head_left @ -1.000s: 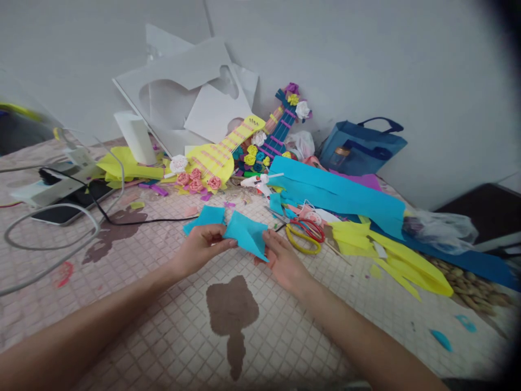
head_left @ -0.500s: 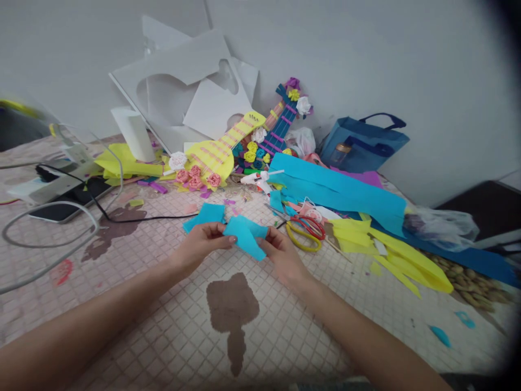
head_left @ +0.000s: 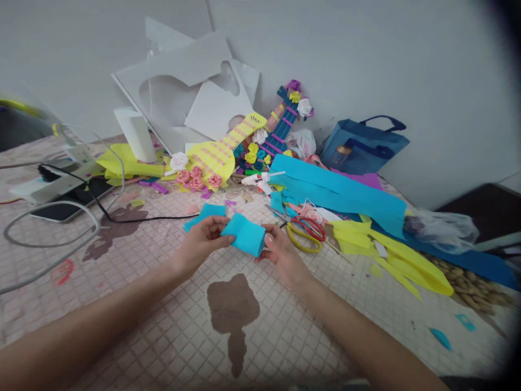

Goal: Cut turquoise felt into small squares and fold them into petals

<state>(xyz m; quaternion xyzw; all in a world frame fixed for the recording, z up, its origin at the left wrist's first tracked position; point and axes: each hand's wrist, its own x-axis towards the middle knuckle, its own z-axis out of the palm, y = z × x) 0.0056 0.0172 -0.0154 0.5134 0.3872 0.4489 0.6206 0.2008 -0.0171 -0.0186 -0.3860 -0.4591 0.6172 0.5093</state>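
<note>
Both my hands hold a small piece of light blue foam sheet (head_left: 246,234) just above the tiled surface. My left hand (head_left: 201,244) pinches its left edge with fingers curled. Gripping the piece's right edge is my right hand (head_left: 280,255), thumb on top. The piece is folded or curled over into a short rounded shape. Another blue scrap (head_left: 205,213) lies on the surface just behind my left hand.
Yellow and red scissors (head_left: 303,233) lie right of my hands. A glue gun (head_left: 260,182), foam guitars (head_left: 220,157), blue foam sheets (head_left: 337,190), yellow strips (head_left: 391,255) and a blue bag (head_left: 362,144) crowd the back and right. Cables (head_left: 52,222) lie at left.
The blue piece was spread out flat with pointed corners. My hands have drawn closer together and folded it into a compact curled shape.
</note>
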